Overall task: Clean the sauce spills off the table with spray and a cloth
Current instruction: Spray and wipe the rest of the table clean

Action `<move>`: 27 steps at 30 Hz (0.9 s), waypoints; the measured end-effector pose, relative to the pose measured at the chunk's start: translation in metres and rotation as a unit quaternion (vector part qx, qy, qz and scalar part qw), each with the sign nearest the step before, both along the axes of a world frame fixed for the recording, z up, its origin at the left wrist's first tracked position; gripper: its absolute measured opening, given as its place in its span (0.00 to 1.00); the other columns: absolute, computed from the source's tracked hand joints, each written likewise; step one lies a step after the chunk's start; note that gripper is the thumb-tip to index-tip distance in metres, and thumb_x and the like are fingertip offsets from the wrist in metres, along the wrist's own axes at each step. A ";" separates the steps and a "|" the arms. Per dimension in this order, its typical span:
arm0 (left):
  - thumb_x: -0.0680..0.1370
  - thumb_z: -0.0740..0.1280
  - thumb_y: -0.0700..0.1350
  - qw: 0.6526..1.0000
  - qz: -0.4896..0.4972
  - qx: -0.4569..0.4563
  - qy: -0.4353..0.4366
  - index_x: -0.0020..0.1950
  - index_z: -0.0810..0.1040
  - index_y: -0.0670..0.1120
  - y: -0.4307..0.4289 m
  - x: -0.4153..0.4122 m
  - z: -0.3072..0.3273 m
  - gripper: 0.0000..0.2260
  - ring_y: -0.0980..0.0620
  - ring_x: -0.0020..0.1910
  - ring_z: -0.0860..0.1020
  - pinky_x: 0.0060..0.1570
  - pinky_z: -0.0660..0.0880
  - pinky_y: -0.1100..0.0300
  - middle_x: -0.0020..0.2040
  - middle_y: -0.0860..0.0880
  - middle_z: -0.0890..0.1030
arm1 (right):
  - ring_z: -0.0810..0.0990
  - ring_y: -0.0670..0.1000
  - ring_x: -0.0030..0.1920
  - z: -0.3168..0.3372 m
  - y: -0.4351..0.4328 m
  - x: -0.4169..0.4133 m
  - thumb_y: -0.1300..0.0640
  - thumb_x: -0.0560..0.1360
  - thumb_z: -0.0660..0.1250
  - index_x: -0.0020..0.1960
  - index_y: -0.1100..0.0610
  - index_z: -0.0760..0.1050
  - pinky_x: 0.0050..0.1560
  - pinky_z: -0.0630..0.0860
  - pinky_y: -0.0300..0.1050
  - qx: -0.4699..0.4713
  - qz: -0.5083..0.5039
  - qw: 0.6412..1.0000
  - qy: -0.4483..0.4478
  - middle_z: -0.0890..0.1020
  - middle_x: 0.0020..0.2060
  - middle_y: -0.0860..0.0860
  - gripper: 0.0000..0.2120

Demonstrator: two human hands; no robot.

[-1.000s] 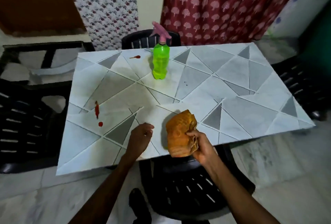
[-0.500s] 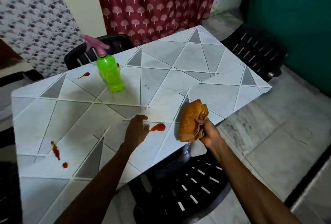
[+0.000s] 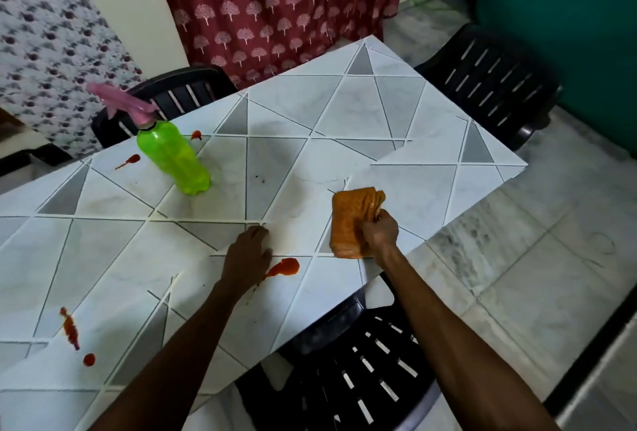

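A: Table [image 3: 344, 113] first. Grey-and-white triangle pattern, black chairs [image 3: 489, 79] around it, all spills on the near and left parts.

B: Which hand is closer to the work?

A: The left hand [image 3: 246, 258]. It lies palm down on the top, fingers loosely together and gripping nothing. The biggest spill [image 3: 284, 267] lies just off its right side, touching or nearly touching the knuckles; I can't tell which. The blot's long axis runs left to right, with its tail pointing under the hand.

B: And the cloth?

A: The folded orange cloth [image 3: 351, 220] stands on edge near the table's front rim, with the right hand [image 3: 379, 232] clamped round its lower right corner. The spill lies left of it and a little nearer the person, apart but close. My read: the cloth sweeps left, and the left hand is in its way.

B: Spray?

A: The green spray bottle [image 3: 172, 156] with the pink trigger is upright on the far left and untouched, nearer the left hand.

B: Smaller marks?

A: A red streak and dot [image 3: 70, 329] at the near left. Two small splashes [image 3: 129, 160] flank the bottle. All glossy, apparently unwiped.
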State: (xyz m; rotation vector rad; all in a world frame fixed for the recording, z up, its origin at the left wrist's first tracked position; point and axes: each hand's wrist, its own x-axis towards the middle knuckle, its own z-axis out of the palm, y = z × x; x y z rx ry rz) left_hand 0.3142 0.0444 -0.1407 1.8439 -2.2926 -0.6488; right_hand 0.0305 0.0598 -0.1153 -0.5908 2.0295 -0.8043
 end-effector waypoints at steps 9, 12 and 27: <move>0.75 0.70 0.40 0.996 -0.010 -0.042 0.082 0.61 0.78 0.40 -0.007 0.029 -0.001 0.15 0.39 0.59 0.76 0.59 0.74 0.48 0.60 0.41 0.77 | 0.71 0.62 0.63 0.020 0.006 0.015 0.53 0.74 0.69 0.69 0.62 0.68 0.60 0.71 0.54 0.078 0.137 0.927 0.339 0.73 0.63 0.60 0.26; 0.74 0.70 0.38 0.990 0.025 -0.071 0.123 0.59 0.79 0.41 -0.017 0.058 0.007 0.13 0.41 0.56 0.78 0.57 0.74 0.51 0.56 0.43 0.79 | 0.78 0.56 0.54 0.046 -0.005 0.041 0.56 0.75 0.71 0.59 0.62 0.77 0.52 0.71 0.44 -0.045 0.177 0.956 0.229 0.80 0.53 0.54 0.16; 0.73 0.67 0.46 0.986 0.120 -0.041 0.104 0.49 0.82 0.44 -0.110 0.262 0.003 0.08 0.40 0.50 0.80 0.53 0.76 0.52 0.47 0.43 0.82 | 0.69 0.48 0.72 0.128 -0.167 0.305 0.45 0.67 0.81 0.79 0.48 0.62 0.72 0.67 0.44 -0.191 0.242 0.950 -0.039 0.70 0.74 0.47 0.46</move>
